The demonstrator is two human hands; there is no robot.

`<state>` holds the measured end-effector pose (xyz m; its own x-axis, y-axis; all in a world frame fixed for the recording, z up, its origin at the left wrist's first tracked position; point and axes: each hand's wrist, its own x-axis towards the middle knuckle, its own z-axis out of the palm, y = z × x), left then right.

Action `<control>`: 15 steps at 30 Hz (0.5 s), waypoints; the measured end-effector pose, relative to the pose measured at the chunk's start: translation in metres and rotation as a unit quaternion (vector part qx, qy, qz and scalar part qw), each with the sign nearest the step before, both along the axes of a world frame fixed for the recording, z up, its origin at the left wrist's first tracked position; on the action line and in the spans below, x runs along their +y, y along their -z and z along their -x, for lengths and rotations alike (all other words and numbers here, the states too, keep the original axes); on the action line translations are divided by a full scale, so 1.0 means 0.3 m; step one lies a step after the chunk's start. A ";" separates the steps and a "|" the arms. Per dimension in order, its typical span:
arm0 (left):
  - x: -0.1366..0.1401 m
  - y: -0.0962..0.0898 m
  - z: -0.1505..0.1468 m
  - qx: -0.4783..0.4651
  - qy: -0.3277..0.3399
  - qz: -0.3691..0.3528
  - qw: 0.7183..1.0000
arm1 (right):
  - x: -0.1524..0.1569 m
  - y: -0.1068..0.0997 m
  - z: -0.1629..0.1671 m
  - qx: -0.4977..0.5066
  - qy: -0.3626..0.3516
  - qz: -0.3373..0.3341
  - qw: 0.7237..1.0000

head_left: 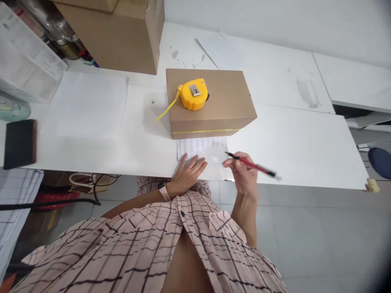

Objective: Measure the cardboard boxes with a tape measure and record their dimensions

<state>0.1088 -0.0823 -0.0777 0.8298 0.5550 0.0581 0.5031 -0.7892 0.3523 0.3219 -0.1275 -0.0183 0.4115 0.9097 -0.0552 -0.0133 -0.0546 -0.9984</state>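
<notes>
My left hand (188, 174) lies flat with fingers spread on a printed sheet of paper (210, 154) at the table's front edge. Red and black, a pen (252, 164) is pinched in my right hand (245, 173), its dark tip pointing left just above the sheet's right side. Behind the sheet stands a closed brown cardboard box (227, 95), which covers the paper's far part. A yellow tape measure (194, 94) rests on top of the box, its yellow strap hanging over the left edge.
The white table (293, 150) runs left to right. Blank paper (91, 106) and a dark phone (20, 143) lie on the left. A larger carton (122, 36) stands at the back left, and another printed sheet (221, 51) lies behind the box.
</notes>
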 end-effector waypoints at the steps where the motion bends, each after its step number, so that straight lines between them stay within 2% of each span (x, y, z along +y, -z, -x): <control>1: 0.000 0.001 -0.001 -0.005 -0.001 0.002 1.000 | 0.027 0.018 0.030 -0.011 -0.003 0.007 1.000; 4: -0.001 0.002 -0.006 -0.014 -0.005 -0.001 1.000 | 0.106 0.085 0.109 -0.038 0.013 0.037 0.998; 7: -0.004 0.004 -0.008 -0.015 -0.011 -0.010 1.000 | 0.147 0.129 0.151 -0.046 -0.018 0.047 0.998; 10: -0.006 0.007 -0.007 -0.009 -0.010 -0.019 1.000 | 0.147 0.145 0.157 -0.061 -0.043 0.040 0.996; 15: -0.005 0.012 -0.002 0.005 -0.003 -0.030 1.000 | 0.135 0.156 0.148 -0.122 -0.014 0.042 0.992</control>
